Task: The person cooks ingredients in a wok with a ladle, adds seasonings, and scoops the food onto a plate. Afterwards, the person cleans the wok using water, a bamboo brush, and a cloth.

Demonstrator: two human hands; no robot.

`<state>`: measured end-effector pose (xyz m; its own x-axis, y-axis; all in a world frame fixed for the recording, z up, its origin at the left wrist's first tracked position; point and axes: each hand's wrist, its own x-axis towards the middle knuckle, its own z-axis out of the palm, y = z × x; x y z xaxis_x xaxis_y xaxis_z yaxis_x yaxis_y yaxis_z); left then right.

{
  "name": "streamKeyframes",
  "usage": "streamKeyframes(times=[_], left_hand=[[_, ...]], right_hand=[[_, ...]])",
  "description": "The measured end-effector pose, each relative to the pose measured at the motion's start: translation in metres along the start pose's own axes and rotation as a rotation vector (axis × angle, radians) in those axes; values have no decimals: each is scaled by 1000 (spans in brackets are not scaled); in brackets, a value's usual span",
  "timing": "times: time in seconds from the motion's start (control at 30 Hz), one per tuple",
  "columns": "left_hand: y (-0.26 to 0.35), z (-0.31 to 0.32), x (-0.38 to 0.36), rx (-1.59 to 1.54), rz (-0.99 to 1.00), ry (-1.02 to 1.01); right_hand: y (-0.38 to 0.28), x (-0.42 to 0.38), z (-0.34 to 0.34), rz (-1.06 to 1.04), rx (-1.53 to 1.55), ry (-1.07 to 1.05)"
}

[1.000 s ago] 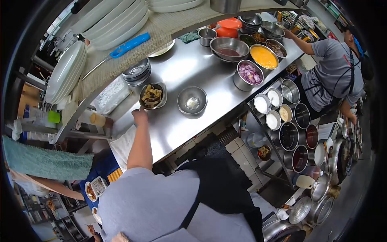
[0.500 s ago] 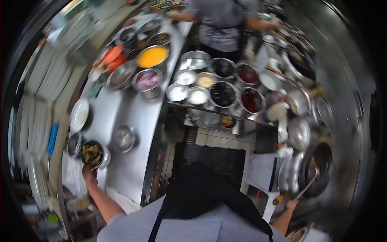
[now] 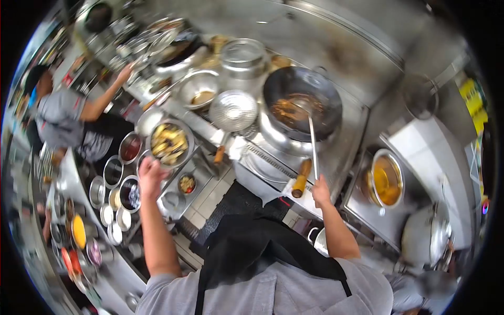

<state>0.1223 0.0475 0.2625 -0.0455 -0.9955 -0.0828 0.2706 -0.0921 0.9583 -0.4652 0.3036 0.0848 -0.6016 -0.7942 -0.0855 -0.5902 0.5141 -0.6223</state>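
Observation:
My left hand [image 3: 150, 176] is closed on the near rim of a metal bowl [image 3: 191, 143], holding it up. Dark-and-yellow cut pieces that look like eggplant [image 3: 169, 143] fill the bowl. My right hand [image 3: 321, 193] grips the long metal handle of a ladle [image 3: 313, 144]. The ladle's head rests down in a black wok [image 3: 273, 86] on the stove, among brown, saucy food [image 3: 286, 111]. Close to my right hand, a wooden handle [image 3: 301, 181] sticks out toward me from the wok's side.
A perforated strainer [image 3: 233, 108] lies left of the wok, near a metal bowl [image 3: 197, 86]. At right stands a pot of orange liquid [image 3: 386, 181]. A co-worker [image 3: 63, 118] works at far left, beyond several ingredient containers [image 3: 113, 172].
My view has swung right from the prep counter to the stove. The left hand has lifted the bowl off the counter and brought it toward the wok. My right hand still holds the ladle.

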Motion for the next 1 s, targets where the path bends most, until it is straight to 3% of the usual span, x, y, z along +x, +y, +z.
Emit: streamKeyframes(times=[0.03,0.1,0.13,0.2,0.23,0.33,0.4,0.43,0.53,0.57,0.6,0.63,0.73,0.8,0.83,0.93,0.97,1.0], left_hand=[[-19,52,37,-27,-59,-58],[-31,164,78,71,-107,-204],[-34,216,90,127,-96,-247],[-68,286,132,315,-41,-335],[-83,317,146,393,31,-381],[-121,383,172,893,889,-367],[-121,409,172,908,778,-428],[-112,422,172,931,667,-450],[-94,439,190,930,639,-498],[-102,440,210,925,783,-519],[-98,446,223,919,779,-536],[-91,448,232,899,812,-589],[-77,460,256,862,878,-683],[-73,469,265,814,899,-632],[-63,472,261,814,741,-623],[-109,471,261,875,803,-644],[-122,463,257,969,848,-840],[-145,453,251,999,739,-813]], right_hand=[[-24,-5,-15,36,14,28],[-91,-29,-58,319,597,-245],[-112,-39,-69,336,612,-218],[-147,-51,-87,400,957,-372],[-161,-59,-90,461,1112,-341],[-181,-63,-84,469,1385,-427],[-190,-59,-76,461,1475,-456],[-203,-58,-74,456,1414,-418],[-224,-47,-58,479,1191,-318],[-216,-45,-46,443,931,-227],[-202,-43,-33,408,667,-145],[-162,-44,-5,236,255,30],[-192,-53,-34,369,-43,56],[-199,-55,-44,375,-93,42],[-205,-53,-50,395,-96,28],[-202,-46,-48,364,-130,52],[-200,-43,-47,383,-135,43],[-195,-45,-46,371,-143,30]])
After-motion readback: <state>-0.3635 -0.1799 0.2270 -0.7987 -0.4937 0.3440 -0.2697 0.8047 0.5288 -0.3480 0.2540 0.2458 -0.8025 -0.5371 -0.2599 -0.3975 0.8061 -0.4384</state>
